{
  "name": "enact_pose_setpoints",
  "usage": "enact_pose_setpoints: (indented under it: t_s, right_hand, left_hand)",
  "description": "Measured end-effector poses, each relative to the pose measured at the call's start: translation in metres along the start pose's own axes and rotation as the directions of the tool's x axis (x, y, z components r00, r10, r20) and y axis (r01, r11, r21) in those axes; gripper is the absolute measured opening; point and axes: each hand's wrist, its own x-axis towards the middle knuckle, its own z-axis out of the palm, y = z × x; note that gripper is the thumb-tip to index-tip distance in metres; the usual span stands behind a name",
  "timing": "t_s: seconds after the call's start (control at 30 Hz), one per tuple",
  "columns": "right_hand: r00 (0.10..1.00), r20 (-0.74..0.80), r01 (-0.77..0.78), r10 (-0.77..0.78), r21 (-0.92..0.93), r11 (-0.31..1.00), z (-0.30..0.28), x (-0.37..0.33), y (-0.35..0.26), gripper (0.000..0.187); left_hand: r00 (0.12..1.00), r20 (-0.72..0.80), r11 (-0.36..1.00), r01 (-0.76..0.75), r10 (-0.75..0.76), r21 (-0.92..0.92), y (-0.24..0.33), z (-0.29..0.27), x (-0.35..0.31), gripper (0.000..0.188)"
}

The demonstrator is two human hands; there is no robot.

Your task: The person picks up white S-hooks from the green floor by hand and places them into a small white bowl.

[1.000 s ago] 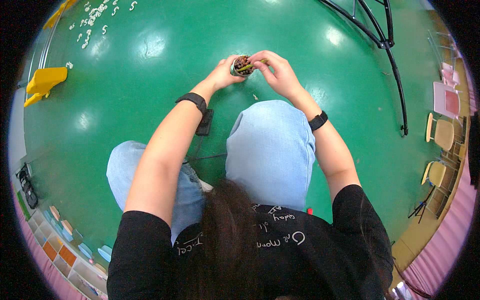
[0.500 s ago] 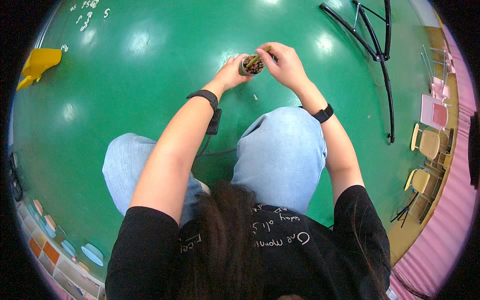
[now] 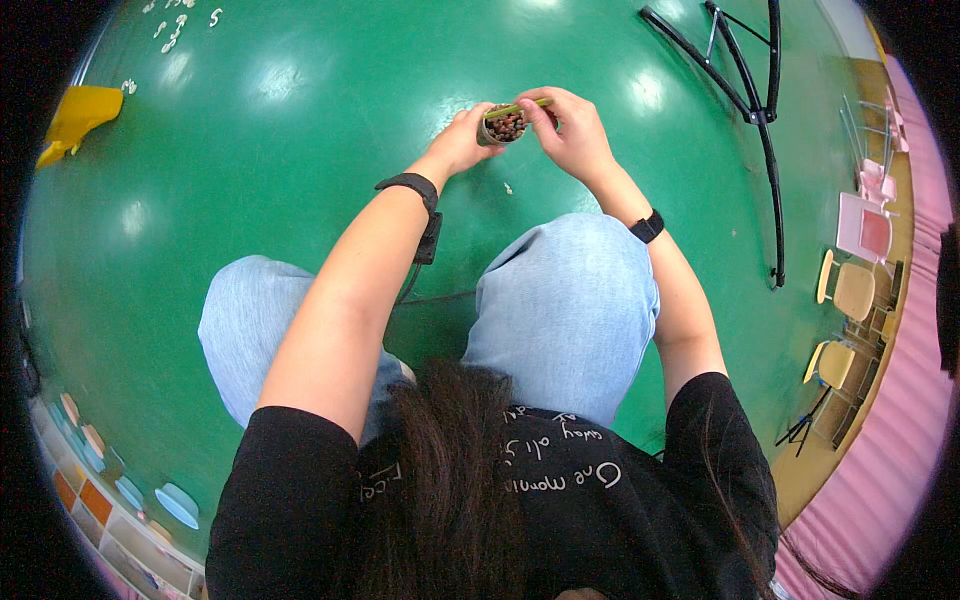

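Observation:
A small cup (image 3: 484,136) packed with brown, rounded pieces (image 3: 507,127) stands a little beyond my knees. Its left side is wrapped by my left hand (image 3: 463,141), whose fingers are partly hidden behind it. Between the thumb and fingers of my right hand (image 3: 565,130) is a thin green stick (image 3: 506,111). The stick lies nearly level across the far part of the cup's mouth, its left end close to the left rim. Whether it touches the brown pieces, I cannot tell.
The green floor (image 3: 330,180) carries a small pale scrap (image 3: 508,188) near the cup. Black metal legs (image 3: 765,115) lie at the far right, with small chairs (image 3: 852,288) beyond. A yellow object (image 3: 85,118) and white pieces (image 3: 172,35) are far left. Shelves (image 3: 140,550) stand at the lower left.
The green stick has swung from a slant down into the cup to a flatter position across its mouth. My right hand has turned slightly; my left hand keeps its hold on the cup.

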Motion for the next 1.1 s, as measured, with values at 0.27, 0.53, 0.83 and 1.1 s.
enact_pose_setpoints:
  t_s: [0.27,0.53,0.83,1.1]
  right_hand:
    - [0.999,0.05,0.008,-0.008,-0.002,1.0,0.014,-0.005,0.007,0.014]
    - [0.995,0.101,-0.005,0.02,-0.145,0.989,0.019,0.013,0.01,0.02]
    - [0.929,0.336,0.194,-0.154,-0.087,0.977,0.022,0.018,0.022,0.017]
    - [0.982,0.191,0.001,0.012,-0.067,0.998,0.025,0.006,0.009,0.015]
  left_hand:
    - [1.0,-0.016,0.999,-0.014,0.015,0.037,-0.003,0.001,0.0,0.073]
    - [1.0,0.003,1.0,-0.018,0.018,0.007,0.004,0.003,-0.001,0.077]
    - [0.998,0.031,0.999,0.048,-0.048,-0.004,-0.001,-0.004,-0.004,0.075]
    - [0.988,0.018,0.986,0.15,-0.151,0.074,0.007,-0.008,-0.01,0.079]
